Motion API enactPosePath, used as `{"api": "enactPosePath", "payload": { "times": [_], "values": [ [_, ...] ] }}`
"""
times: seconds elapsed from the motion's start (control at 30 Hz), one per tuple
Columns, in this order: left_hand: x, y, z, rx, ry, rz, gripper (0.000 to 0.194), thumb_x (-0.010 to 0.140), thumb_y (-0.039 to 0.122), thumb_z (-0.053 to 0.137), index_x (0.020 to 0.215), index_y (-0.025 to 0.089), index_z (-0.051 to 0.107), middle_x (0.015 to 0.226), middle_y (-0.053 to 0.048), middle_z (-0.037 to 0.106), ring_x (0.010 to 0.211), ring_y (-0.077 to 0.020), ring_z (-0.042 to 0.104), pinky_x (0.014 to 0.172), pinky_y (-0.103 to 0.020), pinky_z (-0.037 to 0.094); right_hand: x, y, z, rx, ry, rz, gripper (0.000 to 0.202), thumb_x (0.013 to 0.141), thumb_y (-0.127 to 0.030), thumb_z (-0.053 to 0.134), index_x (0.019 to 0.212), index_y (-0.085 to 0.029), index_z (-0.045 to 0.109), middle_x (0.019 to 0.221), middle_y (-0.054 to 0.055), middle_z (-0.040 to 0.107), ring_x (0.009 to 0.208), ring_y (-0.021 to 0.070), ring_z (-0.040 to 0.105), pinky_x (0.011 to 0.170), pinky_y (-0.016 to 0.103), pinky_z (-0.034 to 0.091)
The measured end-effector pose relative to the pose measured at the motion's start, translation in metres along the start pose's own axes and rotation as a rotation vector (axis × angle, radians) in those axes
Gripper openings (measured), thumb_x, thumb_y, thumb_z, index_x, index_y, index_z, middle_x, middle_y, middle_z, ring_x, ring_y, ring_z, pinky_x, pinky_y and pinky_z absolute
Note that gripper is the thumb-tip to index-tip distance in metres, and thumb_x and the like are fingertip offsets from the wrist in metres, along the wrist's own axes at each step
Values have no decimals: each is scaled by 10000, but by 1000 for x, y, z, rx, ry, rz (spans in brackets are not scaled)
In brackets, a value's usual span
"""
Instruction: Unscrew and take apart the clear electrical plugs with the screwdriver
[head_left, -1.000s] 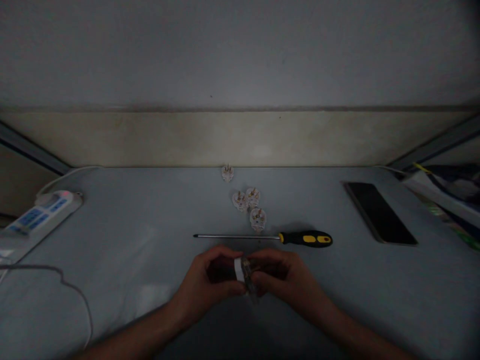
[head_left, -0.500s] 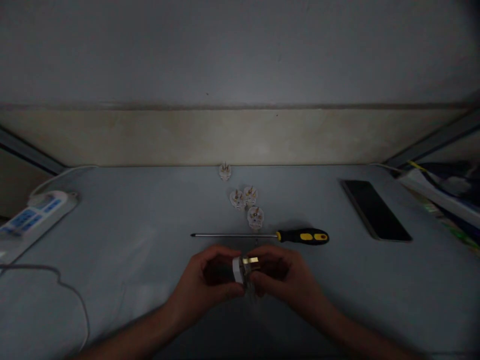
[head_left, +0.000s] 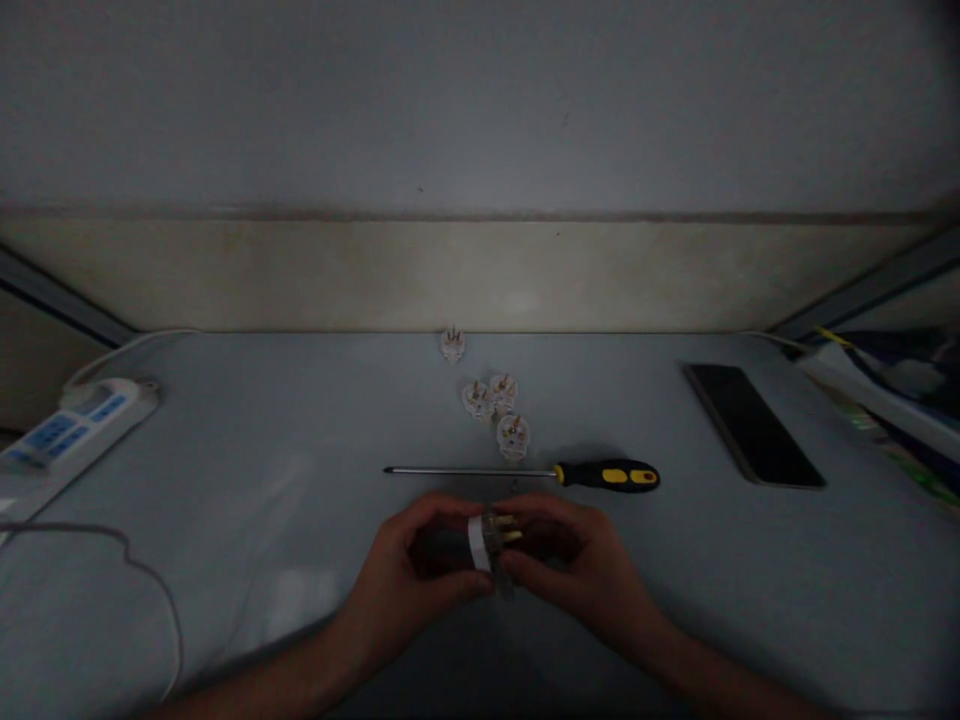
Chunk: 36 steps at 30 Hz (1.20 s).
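Observation:
Both my hands meet low over the middle of the table around one small plug (head_left: 491,540) with a white body and brass pins. My left hand (head_left: 416,570) grips its white side and my right hand (head_left: 574,565) grips the pin side. Just beyond my fingers a screwdriver (head_left: 607,475) with a black and yellow handle lies flat, its shaft pointing left. Behind it sit several more small white plugs (head_left: 513,436), pins up, one of them apart (head_left: 453,344) near the wall.
A white power strip (head_left: 71,430) with blue sockets lies at the far left, its cord (head_left: 142,585) looping over the table. A dark phone (head_left: 752,424) lies at the right. Cluttered items (head_left: 892,395) sit at the right edge. The scene is dim.
My hands stay together at the same spot; the plug has turned a little between my fingers, showing its brass pins more. Nothing else on the table has moved.

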<state>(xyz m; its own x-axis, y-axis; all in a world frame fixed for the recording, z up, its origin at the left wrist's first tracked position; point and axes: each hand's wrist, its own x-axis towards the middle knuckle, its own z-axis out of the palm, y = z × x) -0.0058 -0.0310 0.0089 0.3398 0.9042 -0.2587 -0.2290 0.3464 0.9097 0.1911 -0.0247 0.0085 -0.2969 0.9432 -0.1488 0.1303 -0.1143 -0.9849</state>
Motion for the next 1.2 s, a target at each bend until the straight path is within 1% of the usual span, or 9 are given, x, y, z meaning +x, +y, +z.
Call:
{"api": "enactPosePath", "payload": {
  "times": [0.23, 0.4, 0.67, 0.8, 0.9, 1.0, 1.1, 1.17, 1.2],
  "values": [
    [0, 1, 1, 28, 17, 37, 384, 650, 82, 849, 984, 213, 714, 915, -10, 755, 868, -187, 729, 752, -260, 600, -1, -1, 2, -23, -12, -62, 318, 693, -148, 725, 1004, -196, 687, 825, 20, 755, 708, 127, 731, 624, 154, 587],
    [-1, 2, 2, 58, 37, 98, 388, 648, 70, 850, 980, 236, 738, 926, -3, 722, 885, -193, 723, 759, -264, 608, -1, 3, 1, -57, -52, -111, 321, 747, -189, 740, 1063, -204, 689, 903, 36, 759, 775, 140, 740, 686, 188, 610],
    [-4, -3, 0, 73, 87, 186, 431, 660, 76, 842, 1013, 317, 783, 999, -9, 712, 920, -192, 704, 756, -243, 603, -1, 14, 7, -219, 85, -449, 355, 778, -254, 769, 1121, -235, 677, 842, 10, 717, 727, 101, 700, 640, 163, 584],
    [-2, -2, 0, 68, 120, 157, 424, 638, 114, 870, 1009, 303, 793, 1007, -25, 745, 949, -221, 704, 813, -288, 589, 1, 8, 10, -247, 100, -473, 295, 809, -285, 739, 1092, -226, 682, 808, 19, 673, 697, 107, 670, 580, 174, 567],
    [0, 0, 3, -27, 53, 77, 399, 697, 226, 864, 1077, 306, 771, 1094, -44, 761, 1032, -243, 693, 931, -353, 542, 2, 5, 11, -260, 153, -490, 321, 791, -274, 751, 1099, -229, 669, 825, 21, 664, 697, 107, 664, 569, 172, 565],
    [1, -1, 5, -124, 10, -4, 406, 754, 371, 827, 1143, 292, 744, 1147, -69, 755, 1074, -260, 687, 998, -410, 497, 1, 5, 12, -303, 200, -466, 325, 780, -321, 760, 1074, -221, 664, 823, 29, 667, 654, 107, 645, 535, 178, 551],
    [1, -4, 4, -106, 59, -30, 374, 748, 408, 821, 1087, 257, 770, 1105, -81, 769, 1039, -267, 701, 980, -414, 508, 0, 5, 10, -340, 141, -481, 416, 769, -458, 755, 1101, -226, 659, 744, 7, 642, 579, 93, 599, 504, 182, 513],
    [2, -5, 1, -73, 102, -50, 337, 746, 381, 818, 1057, 255, 780, 1068, -76, 782, 1001, -257, 715, 953, -403, 525, -1, 2, 6, -331, 71, -517, 406, 858, -501, 644, 1169, -238, 639, 732, 5, 636, 602, 98, 605, 534, 193, 515],
    [3, -4, 0, -55, 122, -61, 327, 743, 363, 816, 1050, 256, 781, 1048, -72, 788, 977, -251, 722, 937, -398, 535, 0, 0, 3, -338, 56, -519, 366, 917, -468, 575, 1200, -242, 623, 748, 8, 643, 626, 100, 616, 561, 198, 522]
  ]
}}
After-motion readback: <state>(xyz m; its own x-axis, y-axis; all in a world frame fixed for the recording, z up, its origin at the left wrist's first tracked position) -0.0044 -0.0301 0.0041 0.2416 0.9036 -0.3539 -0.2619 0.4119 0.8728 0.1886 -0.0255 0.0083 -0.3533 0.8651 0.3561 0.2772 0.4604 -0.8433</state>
